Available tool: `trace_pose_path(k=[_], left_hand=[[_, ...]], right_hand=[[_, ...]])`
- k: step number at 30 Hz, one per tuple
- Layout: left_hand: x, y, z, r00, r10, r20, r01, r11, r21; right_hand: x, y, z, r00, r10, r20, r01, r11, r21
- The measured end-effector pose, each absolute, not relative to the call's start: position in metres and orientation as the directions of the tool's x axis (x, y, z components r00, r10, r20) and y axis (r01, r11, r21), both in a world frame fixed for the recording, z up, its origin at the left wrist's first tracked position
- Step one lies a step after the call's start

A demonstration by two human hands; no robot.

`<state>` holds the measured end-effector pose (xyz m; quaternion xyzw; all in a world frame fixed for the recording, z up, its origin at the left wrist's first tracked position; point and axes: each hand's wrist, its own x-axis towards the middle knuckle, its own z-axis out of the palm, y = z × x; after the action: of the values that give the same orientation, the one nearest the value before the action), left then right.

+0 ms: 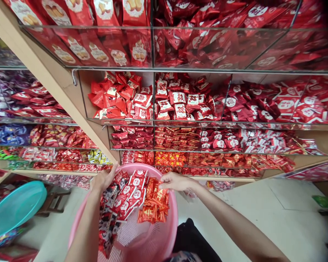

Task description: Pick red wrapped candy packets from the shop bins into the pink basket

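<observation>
A pink plastic basket (172, 233) with a mesh bottom sits in front of my body, below the shelves. My left hand (103, 181) is closed at its far left rim, with most fingers hidden. Over the right side of the basket, my right hand (176, 181) pinches a small orange-red candy packet (160, 193); its fingertips touch the pile of similar packets. Beside that pile lie red-and-white wrapped candies (131, 191). Further left, dark red-and-black packets (107, 227) line the basket wall.
Glass-fronted shelves (188, 125) full of red wrapped sweets rise ahead. A slanting wooden post (57, 83) divides them from more candy shelves at left. A turquoise basin (16, 207) rests near a wooden stool (54, 203). Pale tiled floor (251, 218) shows at right.
</observation>
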<state>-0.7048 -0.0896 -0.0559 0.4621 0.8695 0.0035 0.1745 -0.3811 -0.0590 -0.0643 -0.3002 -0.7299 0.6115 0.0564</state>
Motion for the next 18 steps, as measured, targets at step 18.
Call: trace_pose_path(k=[18], left_hand=[[-0.709, -0.085, -0.055, -0.496, 0.798, -0.343, 0.809, 0.568, 0.152]], right_hand=[[-0.406, -0.073, -0.059, -0.578, 0.815, 0.034, 0.645, 0.482, -0.594]])
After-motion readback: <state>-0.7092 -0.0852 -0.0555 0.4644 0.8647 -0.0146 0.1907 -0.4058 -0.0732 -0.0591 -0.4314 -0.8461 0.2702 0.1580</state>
